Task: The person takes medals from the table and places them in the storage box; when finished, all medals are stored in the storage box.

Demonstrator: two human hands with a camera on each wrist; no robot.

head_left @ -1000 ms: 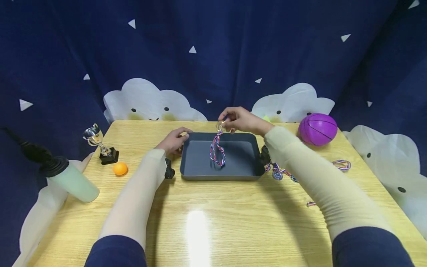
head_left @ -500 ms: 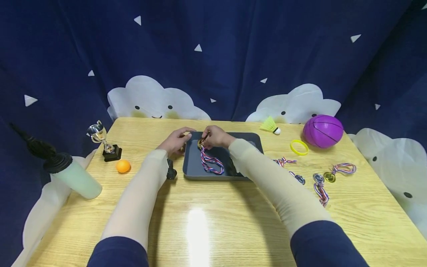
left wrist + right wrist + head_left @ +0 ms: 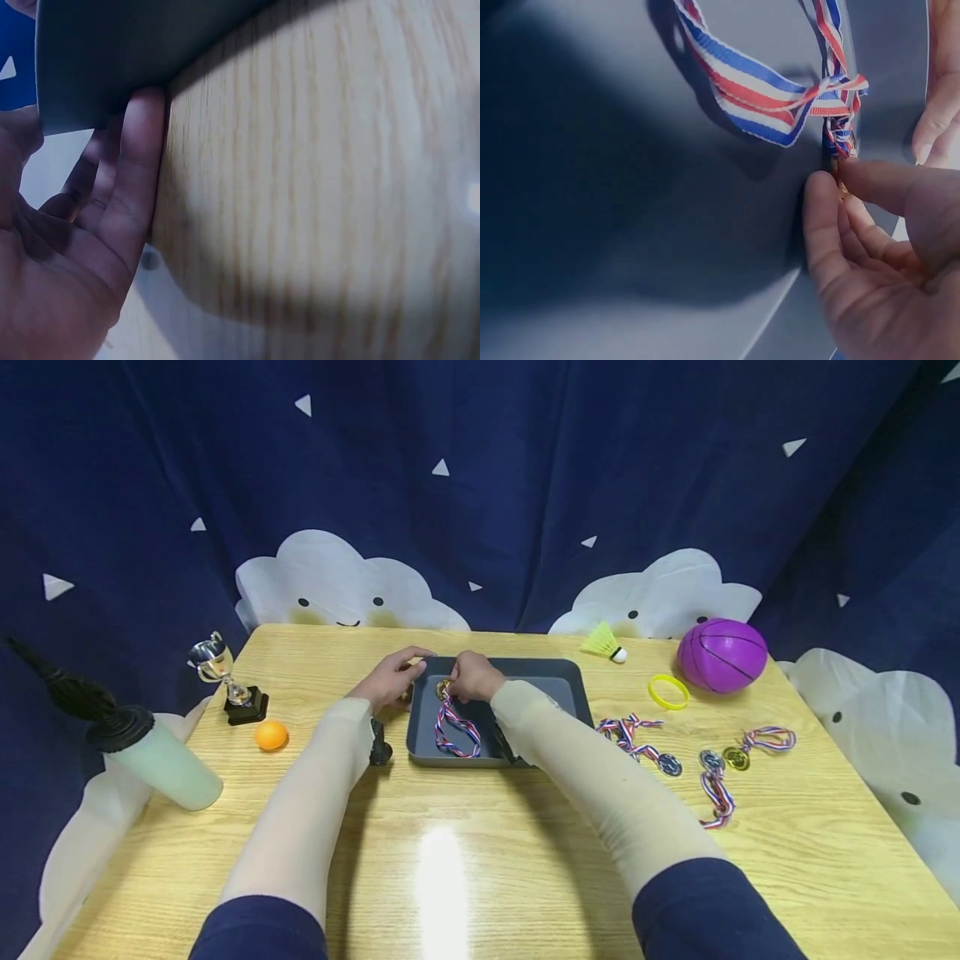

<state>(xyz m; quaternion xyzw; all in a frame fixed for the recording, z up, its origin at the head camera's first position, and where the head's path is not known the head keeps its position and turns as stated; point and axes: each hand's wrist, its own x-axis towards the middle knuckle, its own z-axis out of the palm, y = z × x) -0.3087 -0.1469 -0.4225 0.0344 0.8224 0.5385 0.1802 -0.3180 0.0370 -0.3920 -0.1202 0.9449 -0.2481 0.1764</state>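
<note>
Medal (image 3: pixel 443 688) and right grip (image 3: pixel 474 677) have shifted toward the far-left corner of the tray (image 3: pixel 558 681); the right grip pinches the medal on its left, ribbon (image 3: pixel 754 82) trailing to the near edge; left grip (image 3: pixel 387 680), farther off, fingers extended against the left edge.

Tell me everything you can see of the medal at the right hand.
The medal is a gold-coloured, metallic-looking disc on a red, white and blue striped ribbon, knotted near the disc. It is in the left part of the dark grey tray, ribbon looping toward the near edge. The right hand pinches it, hiding much of the disc; any design is unreadable.
</note>
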